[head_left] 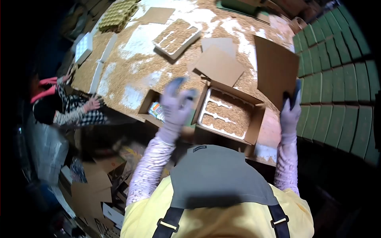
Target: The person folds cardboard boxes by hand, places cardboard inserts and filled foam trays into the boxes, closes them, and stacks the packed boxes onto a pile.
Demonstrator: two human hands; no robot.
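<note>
Straight ahead an open cardboard box (258, 125) holds a white foam tray (224, 117) filled with brown shavings. My right hand (291, 109), gloved with dark fingertips, grips the edge of an upright cardboard sheet (276, 69) to the right of the box. My left hand (176, 105), in the same kind of glove and blurred by motion, is raised left of the box, fingers apart, with nothing visible in it. Beside it, a smaller open box (147, 104) contains a colourful printed packet (157, 111). Flat cardboard sheets (219, 65) lie just behind the open box.
Green boxes (329, 87) are stacked high at the right. Another shavings-filled tray (176, 39) sits farther back. Egg-tray-like cartons (118, 15) and white foam pieces (83, 48) are at the left. A co-worker's gloved hands (92, 103) rest near the left table edge.
</note>
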